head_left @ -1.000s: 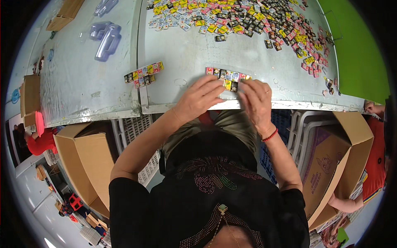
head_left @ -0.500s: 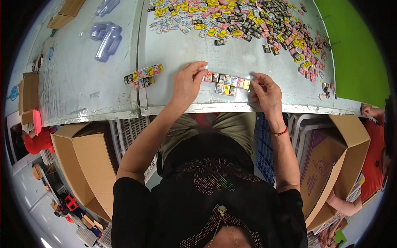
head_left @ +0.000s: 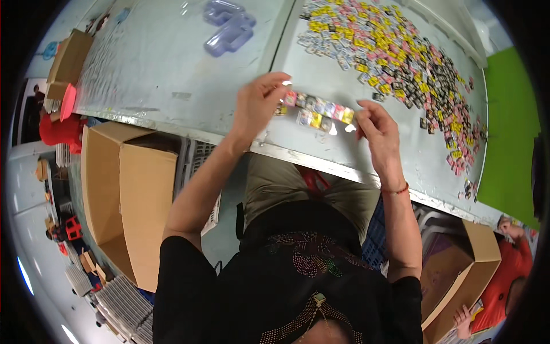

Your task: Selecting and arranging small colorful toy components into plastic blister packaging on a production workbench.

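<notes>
My left hand pinches the left end of a clear plastic tray filled with small colourful packs. The packs form a long row with a shorter row below it. At the opposite end, the fingers of my right hand close on the tray's edge. The tray looks raised above the table and is slightly blurred. Behind my left fingers, a bit of a second group of packs shows; the rest is hidden.
Loose packs spread over the table's far right. Empty clear trays lie at the far left. Cardboard boxes stand beside me below the table edge. People in red are at both sides; a green panel borders the right.
The view has turned left. Both hands have carried the filled tray leftward across the table, close to the other group of packs, which my left hand now mostly covers.
</notes>
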The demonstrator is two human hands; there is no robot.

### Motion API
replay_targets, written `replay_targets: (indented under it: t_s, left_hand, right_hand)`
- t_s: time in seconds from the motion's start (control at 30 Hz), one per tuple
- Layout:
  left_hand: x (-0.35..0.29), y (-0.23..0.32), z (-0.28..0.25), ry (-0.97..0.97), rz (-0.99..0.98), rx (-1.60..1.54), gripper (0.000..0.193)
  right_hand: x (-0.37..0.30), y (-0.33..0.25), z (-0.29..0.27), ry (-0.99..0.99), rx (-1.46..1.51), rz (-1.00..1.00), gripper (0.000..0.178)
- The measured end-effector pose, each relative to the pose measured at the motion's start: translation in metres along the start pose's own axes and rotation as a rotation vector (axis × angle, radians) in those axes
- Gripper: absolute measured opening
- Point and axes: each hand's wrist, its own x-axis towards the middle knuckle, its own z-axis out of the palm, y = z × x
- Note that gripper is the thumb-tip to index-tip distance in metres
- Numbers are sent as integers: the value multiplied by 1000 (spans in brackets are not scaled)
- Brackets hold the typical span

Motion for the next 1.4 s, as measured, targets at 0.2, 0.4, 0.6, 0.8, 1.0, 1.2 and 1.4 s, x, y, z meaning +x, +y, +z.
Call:
replay_targets:
  t_s: [0.2, 0.4, 0.6, 0.8, 1.0, 1.2, 1.4]
  left_hand:
    - [26, -39, -67, 52, -105, -44, 22]
    - [19, -59, -70, 143, -137, 38, 22]
    - [16, -67, -75, 193, -64, 47, 19]
    - [58, -49, -88, 346, 357, 433, 15]
    - [128, -59, -103, 320, 707, 914, 21]
    - [142, -65, -97, 195, 398, 909, 18]
    - [146, -59, -98, 129, 246, 787, 20]
  right_hand:
    - [58, 5, 70, -152, 34, 71, 23]
    - [65, 30, 88, -153, -132, 79, 22]
    - [59, 34, 79, -94, -200, -35, 25]
    - [33, 48, 55, -20, -290, -93, 24]
    - [6, 43, 62, 15, -244, -206, 19]
    - [7, 51, 56, -8, -255, -275, 18]
    - [10, 54, 53, -14, -244, -316, 17]
